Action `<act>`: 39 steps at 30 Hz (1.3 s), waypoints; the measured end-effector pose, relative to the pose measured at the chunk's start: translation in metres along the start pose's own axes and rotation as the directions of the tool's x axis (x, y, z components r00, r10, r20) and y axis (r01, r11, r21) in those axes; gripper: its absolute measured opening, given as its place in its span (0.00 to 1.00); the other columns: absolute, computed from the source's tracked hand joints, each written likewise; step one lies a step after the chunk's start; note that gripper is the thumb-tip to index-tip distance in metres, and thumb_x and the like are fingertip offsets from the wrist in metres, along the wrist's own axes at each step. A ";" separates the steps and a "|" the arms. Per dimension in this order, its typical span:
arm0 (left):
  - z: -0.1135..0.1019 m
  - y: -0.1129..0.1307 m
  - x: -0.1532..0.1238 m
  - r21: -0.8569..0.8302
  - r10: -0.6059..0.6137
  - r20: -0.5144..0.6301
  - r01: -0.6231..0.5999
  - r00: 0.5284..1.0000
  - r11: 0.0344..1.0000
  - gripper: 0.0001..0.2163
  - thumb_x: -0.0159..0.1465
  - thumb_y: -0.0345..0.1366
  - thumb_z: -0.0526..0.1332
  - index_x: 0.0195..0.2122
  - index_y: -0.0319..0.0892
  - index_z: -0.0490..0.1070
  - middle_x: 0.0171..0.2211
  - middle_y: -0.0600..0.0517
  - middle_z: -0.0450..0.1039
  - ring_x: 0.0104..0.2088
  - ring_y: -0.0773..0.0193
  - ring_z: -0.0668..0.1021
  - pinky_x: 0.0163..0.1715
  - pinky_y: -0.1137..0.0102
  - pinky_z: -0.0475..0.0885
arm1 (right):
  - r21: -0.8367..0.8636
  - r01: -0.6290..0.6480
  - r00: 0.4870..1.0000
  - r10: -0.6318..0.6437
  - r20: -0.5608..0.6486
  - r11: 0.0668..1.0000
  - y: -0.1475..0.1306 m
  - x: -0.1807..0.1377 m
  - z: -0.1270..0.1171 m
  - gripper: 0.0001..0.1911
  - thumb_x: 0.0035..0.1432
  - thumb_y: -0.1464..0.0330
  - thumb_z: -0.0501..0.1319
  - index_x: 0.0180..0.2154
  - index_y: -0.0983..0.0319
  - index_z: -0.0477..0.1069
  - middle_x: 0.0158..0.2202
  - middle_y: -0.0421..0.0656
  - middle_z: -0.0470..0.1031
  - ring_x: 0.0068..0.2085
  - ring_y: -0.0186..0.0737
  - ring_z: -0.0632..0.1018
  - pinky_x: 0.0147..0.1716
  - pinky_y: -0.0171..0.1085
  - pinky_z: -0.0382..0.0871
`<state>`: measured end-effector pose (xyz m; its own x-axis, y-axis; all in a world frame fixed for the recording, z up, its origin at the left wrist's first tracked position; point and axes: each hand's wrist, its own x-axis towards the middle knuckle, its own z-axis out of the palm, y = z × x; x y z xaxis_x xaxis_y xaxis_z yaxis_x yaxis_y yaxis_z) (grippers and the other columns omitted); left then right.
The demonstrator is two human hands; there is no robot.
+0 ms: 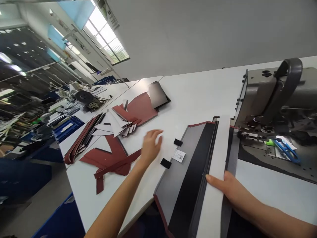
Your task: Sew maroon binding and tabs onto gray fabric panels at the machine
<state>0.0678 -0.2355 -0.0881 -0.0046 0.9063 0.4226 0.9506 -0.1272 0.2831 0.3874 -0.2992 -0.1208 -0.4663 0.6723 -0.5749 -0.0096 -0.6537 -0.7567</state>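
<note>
A long grey and black fabric panel (195,148) with dark red edging lies over the table's front edge, beside the sewing machine (272,99). Lengthwise along it runs a white strip (218,158). My right hand (229,186) grips the panel at this strip, thumb on top, the other fingers hidden underneath. Two black tabs (165,163) and a white printed label (179,156) stick out at the panel's left side. Above the table, between the panel and the dark red pieces (112,157), my left hand (151,145) is open and holds nothing, its fingers loosely bent.
White and dark red cut pieces (121,122) lie piled at the left, with a dark flat piece (158,95) behind them. Blue-handled snips (287,150) rest on the machine bed. Blue crates (68,129) stand beyond the table's left edge. A grey wall rises behind.
</note>
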 end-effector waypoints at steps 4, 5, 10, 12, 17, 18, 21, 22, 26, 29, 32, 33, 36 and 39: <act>0.096 0.103 0.080 -0.262 0.504 0.247 -0.444 0.828 0.857 0.14 0.73 0.34 0.53 0.53 0.46 0.75 0.60 0.48 0.74 0.65 0.58 0.71 0.67 0.57 0.67 | -0.005 0.068 0.998 -0.068 -0.005 0.998 0.005 0.009 0.021 0.36 0.52 0.40 0.66 0.46 0.64 0.74 0.41 0.50 0.81 0.45 0.53 0.81 0.46 0.48 0.77; 0.116 0.123 0.094 -0.333 0.590 0.276 -0.500 0.759 0.799 0.14 0.73 0.33 0.53 0.55 0.45 0.74 0.63 0.48 0.72 0.67 0.57 0.69 0.68 0.56 0.65 | -0.024 0.084 0.996 -0.084 0.002 0.996 0.004 0.012 0.028 0.35 0.53 0.41 0.66 0.47 0.64 0.73 0.43 0.50 0.81 0.47 0.54 0.81 0.48 0.48 0.76; 0.149 0.144 0.098 -0.472 0.656 0.294 -0.492 0.695 0.732 0.16 0.72 0.29 0.51 0.56 0.41 0.74 0.62 0.45 0.74 0.65 0.57 0.72 0.67 0.58 0.69 | -0.068 0.106 0.992 -0.101 0.077 0.992 0.005 0.007 0.040 0.27 0.66 0.48 0.58 0.51 0.63 0.71 0.43 0.46 0.80 0.47 0.47 0.80 0.48 0.43 0.74; 0.140 0.134 0.083 -0.480 0.635 0.266 -0.472 0.725 0.739 0.16 0.74 0.31 0.50 0.58 0.42 0.72 0.62 0.45 0.74 0.67 0.57 0.71 0.69 0.55 0.66 | -0.226 0.194 0.968 -0.149 0.200 0.955 0.005 -0.001 0.027 0.22 0.70 0.51 0.54 0.49 0.63 0.71 0.36 0.43 0.79 0.37 0.43 0.80 0.40 0.41 0.75; 0.123 0.131 0.059 -0.531 0.623 0.243 -0.435 0.743 0.727 0.17 0.73 0.29 0.51 0.58 0.41 0.73 0.62 0.46 0.73 0.68 0.58 0.70 0.70 0.57 0.66 | -0.843 0.532 0.522 -0.753 0.402 -0.081 -0.003 0.004 -0.029 0.12 0.61 0.78 0.55 0.40 0.62 0.74 0.48 0.50 0.77 0.43 0.46 0.75 0.40 0.42 0.72; 0.121 0.134 0.057 -0.522 0.611 0.247 -0.428 0.752 0.738 0.17 0.73 0.28 0.51 0.58 0.40 0.73 0.63 0.46 0.73 0.68 0.58 0.70 0.69 0.57 0.67 | -0.853 0.444 0.426 -0.772 0.472 -0.276 -0.005 0.009 -0.038 0.13 0.58 0.80 0.55 0.39 0.63 0.75 0.53 0.51 0.76 0.46 0.48 0.74 0.41 0.44 0.72; 0.117 0.143 0.054 -0.478 0.591 0.266 -0.428 0.761 0.767 0.18 0.72 0.26 0.51 0.58 0.39 0.73 0.63 0.45 0.72 0.68 0.56 0.70 0.69 0.55 0.67 | -0.807 0.308 0.353 -0.727 0.589 -0.504 -0.006 0.016 -0.052 0.15 0.56 0.80 0.57 0.42 0.66 0.78 0.58 0.51 0.74 0.45 0.48 0.73 0.42 0.45 0.73; 0.115 0.144 0.054 -0.469 0.596 0.281 -0.434 0.752 0.769 0.18 0.71 0.26 0.51 0.58 0.39 0.74 0.63 0.45 0.72 0.67 0.55 0.70 0.69 0.54 0.68 | -0.799 0.320 0.354 -0.718 0.599 -0.509 -0.005 0.015 -0.053 0.16 0.56 0.80 0.56 0.42 0.66 0.79 0.57 0.52 0.75 0.45 0.48 0.73 0.42 0.45 0.73; 0.110 0.146 0.051 -0.488 0.612 0.293 -0.436 0.734 0.756 0.16 0.71 0.29 0.56 0.56 0.43 0.76 0.61 0.48 0.74 0.63 0.54 0.74 0.65 0.53 0.73 | -0.801 0.385 0.322 -0.747 0.582 -0.458 0.006 0.007 -0.053 0.16 0.57 0.80 0.55 0.42 0.68 0.79 0.51 0.54 0.77 0.48 0.50 0.73 0.47 0.45 0.72; 0.112 0.145 0.046 -0.512 0.614 0.226 -0.444 0.756 0.735 0.15 0.72 0.29 0.55 0.55 0.43 0.75 0.60 0.47 0.75 0.66 0.53 0.71 0.67 0.52 0.70 | -0.812 0.426 0.333 -0.766 0.550 -0.398 0.012 0.004 -0.053 0.16 0.58 0.79 0.55 0.43 0.69 0.79 0.51 0.57 0.77 0.47 0.50 0.73 0.46 0.46 0.73; 0.115 0.145 0.042 -0.501 0.613 0.217 -0.452 0.760 0.738 0.15 0.72 0.30 0.55 0.56 0.43 0.74 0.59 0.47 0.76 0.67 0.54 0.71 0.68 0.53 0.68 | -0.815 0.460 0.335 -0.782 0.526 -0.352 0.011 0.005 -0.053 0.15 0.57 0.79 0.55 0.41 0.69 0.79 0.50 0.56 0.78 0.45 0.49 0.73 0.45 0.45 0.73; 0.115 0.145 0.041 -0.490 0.611 0.220 -0.455 0.761 0.744 0.15 0.72 0.30 0.55 0.57 0.44 0.74 0.59 0.47 0.76 0.66 0.55 0.71 0.67 0.53 0.69 | -0.817 0.465 0.326 -0.793 0.515 -0.340 0.010 0.005 -0.052 0.15 0.57 0.79 0.55 0.40 0.69 0.79 0.49 0.55 0.78 0.44 0.48 0.73 0.45 0.44 0.73; 0.114 0.146 0.040 -0.440 0.600 0.219 -0.471 0.770 0.765 0.15 0.73 0.31 0.55 0.57 0.45 0.73 0.59 0.47 0.76 0.65 0.55 0.73 0.66 0.54 0.71 | -0.831 0.457 0.300 -0.824 0.480 -0.318 0.007 0.005 -0.051 0.16 0.55 0.81 0.54 0.39 0.68 0.79 0.47 0.53 0.80 0.43 0.47 0.74 0.43 0.42 0.74; 0.114 0.148 0.040 -0.406 0.590 0.229 -0.475 0.774 0.781 0.15 0.74 0.31 0.55 0.58 0.45 0.73 0.61 0.47 0.74 0.65 0.55 0.72 0.66 0.54 0.71 | -0.840 0.429 0.311 -0.820 0.481 -0.330 0.006 0.006 -0.051 0.17 0.56 0.81 0.54 0.39 0.68 0.79 0.47 0.54 0.80 0.43 0.46 0.74 0.43 0.43 0.74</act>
<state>0.2437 -0.1723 -0.1277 0.6285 0.7189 0.2969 0.6181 -0.6934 0.3703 0.4298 -0.2814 -0.1442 -0.5627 0.5778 0.5912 0.5464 0.7966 -0.2585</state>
